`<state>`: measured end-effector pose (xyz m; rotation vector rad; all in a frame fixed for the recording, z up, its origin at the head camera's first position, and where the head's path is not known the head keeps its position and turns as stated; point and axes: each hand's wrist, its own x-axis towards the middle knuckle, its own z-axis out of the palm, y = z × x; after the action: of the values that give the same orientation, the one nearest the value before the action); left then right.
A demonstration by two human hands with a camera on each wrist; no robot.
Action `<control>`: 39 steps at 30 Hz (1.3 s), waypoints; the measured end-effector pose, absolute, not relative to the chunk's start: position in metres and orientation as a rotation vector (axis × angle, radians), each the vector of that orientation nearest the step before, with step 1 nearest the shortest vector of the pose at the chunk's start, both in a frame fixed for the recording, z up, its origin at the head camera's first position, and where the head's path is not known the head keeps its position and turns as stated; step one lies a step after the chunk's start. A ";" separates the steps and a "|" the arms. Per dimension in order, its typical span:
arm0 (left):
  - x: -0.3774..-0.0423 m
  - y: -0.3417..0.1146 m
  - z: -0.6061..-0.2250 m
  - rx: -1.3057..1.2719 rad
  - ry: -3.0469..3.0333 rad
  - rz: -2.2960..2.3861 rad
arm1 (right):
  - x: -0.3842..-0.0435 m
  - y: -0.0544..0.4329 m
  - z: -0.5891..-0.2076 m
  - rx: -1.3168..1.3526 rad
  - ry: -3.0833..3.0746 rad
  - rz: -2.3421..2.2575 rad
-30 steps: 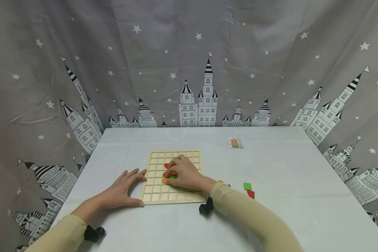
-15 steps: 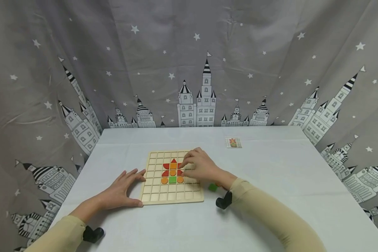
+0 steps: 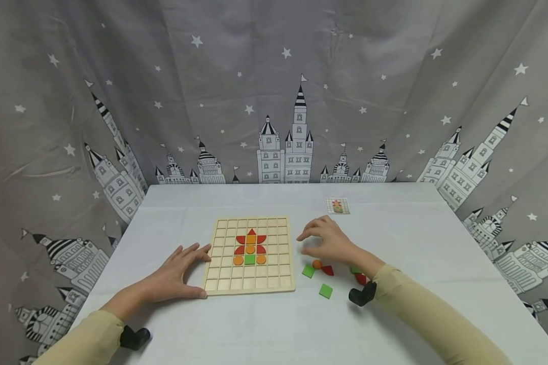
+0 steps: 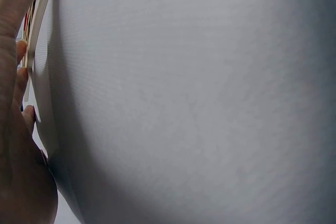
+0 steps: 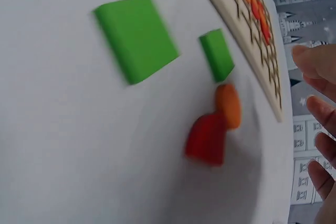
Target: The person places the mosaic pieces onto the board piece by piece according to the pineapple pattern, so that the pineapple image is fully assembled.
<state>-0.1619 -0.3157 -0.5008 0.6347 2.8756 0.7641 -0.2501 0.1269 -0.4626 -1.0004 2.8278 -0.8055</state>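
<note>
A pale wooden grid board [image 3: 219, 285] lies on the white table. Set in its middle cells are a red triangle [image 3: 252, 232], an orange square [image 3: 251, 240], several red curved pieces [image 3: 240, 240], orange discs [image 3: 238, 260] and a green square [image 3: 249, 259]. My left hand [image 3: 178, 276] is spread along the board's left edge, thumb at the near corner, fingertips touching the rim. To the right of the board my right hand [image 3: 331, 241] hovers, fingers loosely bent and holding nothing. Near it lie loose green squares [image 3: 308, 271], an orange disc [image 3: 317, 264] and a red piece [image 3: 328, 270].
A small pattern card [image 3: 337, 206] lies at the back of the table. Another green square [image 3: 326, 291] sits closer to me. Beneath my right wrist a red piece [image 3: 361, 279] is partly hidden. Behind the table hangs a grey castle-print curtain [image 3: 274, 91].
My right hand has lifted off the board and moved right, past its edge, uncovering the coloured pattern and then the loose pieces. My left hand has stayed at the board's edge.
</note>
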 end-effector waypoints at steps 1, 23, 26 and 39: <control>-0.162 -0.316 -0.501 0.636 2.876 0.764 | -0.249 0.130 -0.464 -1.004 2.827 -0.797; -0.163 -0.316 -0.499 0.648 2.873 0.763 | -0.226 0.167 -0.498 -0.964 2.930 -0.742; -0.163 -0.316 -0.499 0.643 2.873 0.766 | -0.227 0.167 -0.499 -0.933 2.935 -0.752; -0.162 -0.316 -0.500 0.647 2.868 0.779 | -0.228 0.165 -0.500 -0.882 2.921 -0.821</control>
<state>-0.1618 -0.3157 -0.4997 0.6465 2.8676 0.7789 -0.2279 0.1651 -0.5001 -0.8822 2.9208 -0.8210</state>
